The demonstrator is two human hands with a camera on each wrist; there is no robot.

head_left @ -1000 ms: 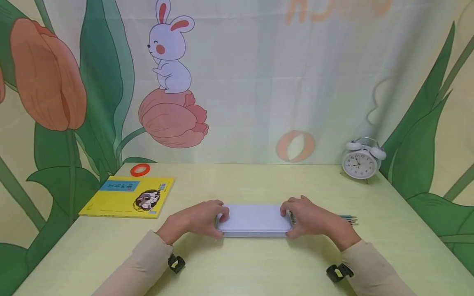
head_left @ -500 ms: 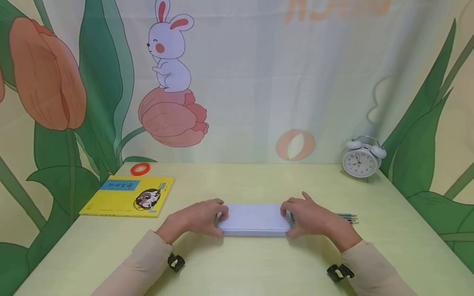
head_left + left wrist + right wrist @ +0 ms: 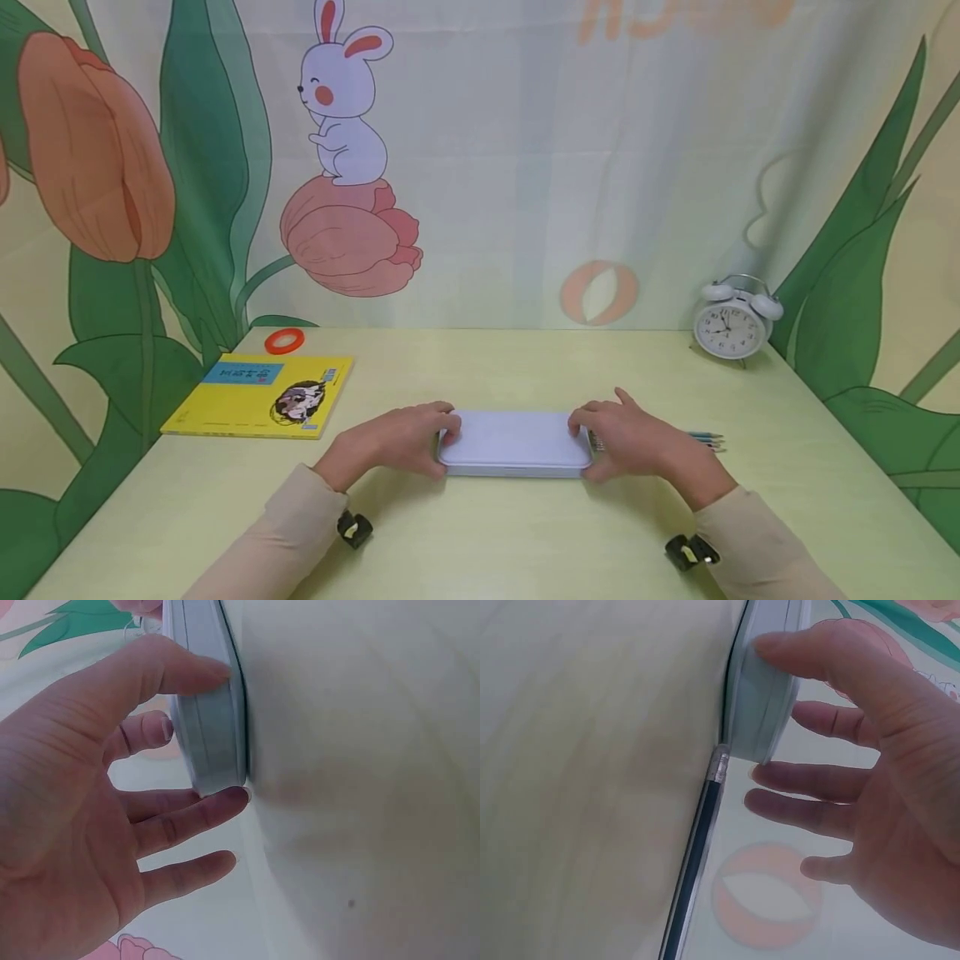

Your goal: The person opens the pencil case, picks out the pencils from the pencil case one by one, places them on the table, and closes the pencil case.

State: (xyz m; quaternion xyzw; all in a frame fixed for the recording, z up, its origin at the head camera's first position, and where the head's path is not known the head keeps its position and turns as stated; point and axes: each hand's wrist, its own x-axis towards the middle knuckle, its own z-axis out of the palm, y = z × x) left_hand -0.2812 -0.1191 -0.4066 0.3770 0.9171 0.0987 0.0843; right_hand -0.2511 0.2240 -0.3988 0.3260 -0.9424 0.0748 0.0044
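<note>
A flat white pencil case (image 3: 516, 437) lies closed on the table in the middle of the head view. My left hand (image 3: 405, 437) grips its left end, thumb at the front side and index finger bent over the lid. At the right end, my right hand (image 3: 633, 437) holds it the same way. In the left wrist view, the thumb presses the side of the case (image 3: 210, 739) while the other fingers spread around its end. The right wrist view has a dark pencil (image 3: 694, 862) whose end lies by the case's corner. Several pencils (image 3: 708, 442) show beyond my right wrist, partly hidden by it.
A yellow book (image 3: 258, 400) lies at the left of the table (image 3: 517, 542), with an orange-red ring (image 3: 284, 341) behind it. At the back right stands a white alarm clock (image 3: 729, 329). A printed curtain (image 3: 487, 167) hangs behind the table.
The pencil case stays in place between both hands. One finger of my right hand has lifted slightly, and my left thumb has shifted a little to the left.
</note>
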